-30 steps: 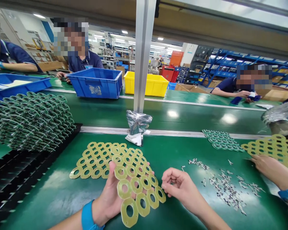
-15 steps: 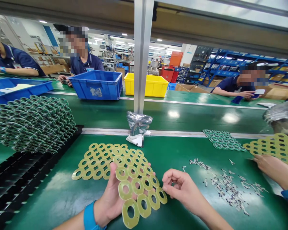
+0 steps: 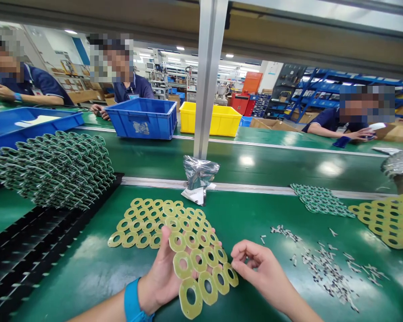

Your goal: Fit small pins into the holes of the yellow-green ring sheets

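My left hand (image 3: 161,277) grips a yellow panel of joined ring-shaped boards (image 3: 192,264), its thumb on the left edge and its fingers behind. The panel is tilted up toward me. At its lower right edge, my right hand (image 3: 260,270) is closed in a pinch; whatever sits between the fingertips is too small to make out. Behind the held panel, a second yellow ring panel (image 3: 143,226) lies flat on the green table. Small white-and-black parts (image 3: 329,273) are scattered to the right of my right hand.
A stack of green circuit panels (image 3: 60,170) stands in a black rack (image 3: 43,250) at left. A silver bag (image 3: 199,174) sits by the metal post (image 3: 210,80). Green (image 3: 322,201) and yellow panels (image 3: 389,219) lie at right. Co-workers sit across, behind blue (image 3: 143,118) and yellow bins (image 3: 210,120).
The view has swung slightly left, so things appear further right. Another person's hand at the right yellow panel has gone out of view. My hands keep nearly the same pose at the held panel.
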Demonstrator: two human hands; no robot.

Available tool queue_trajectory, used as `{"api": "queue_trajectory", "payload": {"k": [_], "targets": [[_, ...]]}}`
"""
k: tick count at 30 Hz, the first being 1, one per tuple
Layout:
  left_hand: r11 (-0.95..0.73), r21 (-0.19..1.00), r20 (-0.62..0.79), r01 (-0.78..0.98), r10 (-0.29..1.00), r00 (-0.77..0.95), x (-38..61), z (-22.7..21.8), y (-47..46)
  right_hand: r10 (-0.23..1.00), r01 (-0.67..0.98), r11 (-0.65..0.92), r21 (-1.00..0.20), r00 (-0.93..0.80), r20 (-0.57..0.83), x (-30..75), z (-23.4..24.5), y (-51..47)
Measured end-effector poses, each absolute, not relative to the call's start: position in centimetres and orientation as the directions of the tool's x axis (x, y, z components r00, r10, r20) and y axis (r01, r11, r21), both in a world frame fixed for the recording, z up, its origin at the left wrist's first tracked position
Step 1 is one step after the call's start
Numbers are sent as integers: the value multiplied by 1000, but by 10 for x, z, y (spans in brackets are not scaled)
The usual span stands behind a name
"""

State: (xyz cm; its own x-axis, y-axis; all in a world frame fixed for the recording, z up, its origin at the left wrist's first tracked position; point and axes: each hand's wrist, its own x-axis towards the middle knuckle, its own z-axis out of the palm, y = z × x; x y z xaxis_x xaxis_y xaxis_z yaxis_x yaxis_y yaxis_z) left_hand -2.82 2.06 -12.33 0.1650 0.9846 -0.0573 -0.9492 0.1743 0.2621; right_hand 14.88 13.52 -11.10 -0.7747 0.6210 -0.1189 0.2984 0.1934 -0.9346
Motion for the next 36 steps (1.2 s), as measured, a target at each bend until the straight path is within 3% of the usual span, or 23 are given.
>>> {"api": "queue_trajectory", "payload": {"k": [9,36], "targets": [[139,240,-72,-961,989,125,-28,-125,20,594,331,412,-849,-804,-25,148,-110,131],[140,210,-60,-968,990,130,-28,-124,21,610,385,583,-716,-789,72,147,-117,129]]}}
